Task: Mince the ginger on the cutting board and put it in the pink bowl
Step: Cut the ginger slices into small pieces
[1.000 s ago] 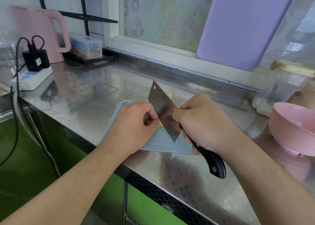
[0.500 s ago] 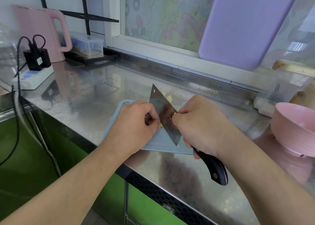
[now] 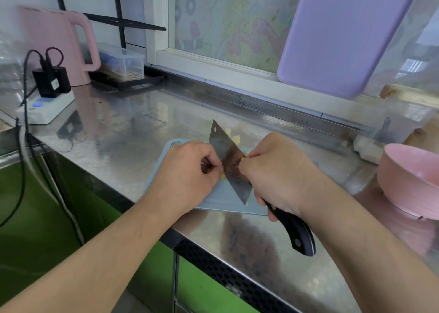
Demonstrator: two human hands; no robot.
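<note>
Head view shows the cleaver (image 3: pixel 229 164) standing on the cutting board (image 3: pixel 223 201), its blade running from about 11 o'clock to 5 o'clock between the two hands. Pale ginger (image 3: pixel 235 139) lies on the board just beyond the blade, toward 12 o'clock, with a sliver showing at the left fingertips. The left hand (image 3: pixel 187 170), at 9 o'clock of the blade, has curled fingers pinching a piece against the steel. The right hand (image 3: pixel 278 172) grips the black handle, forefinger and thumb on the blade. Well off at 3 o'clock on the table (image 3: pixel 133 132) sits the pink bowl (image 3: pixel 413 182), nearer the right hand.
</note>
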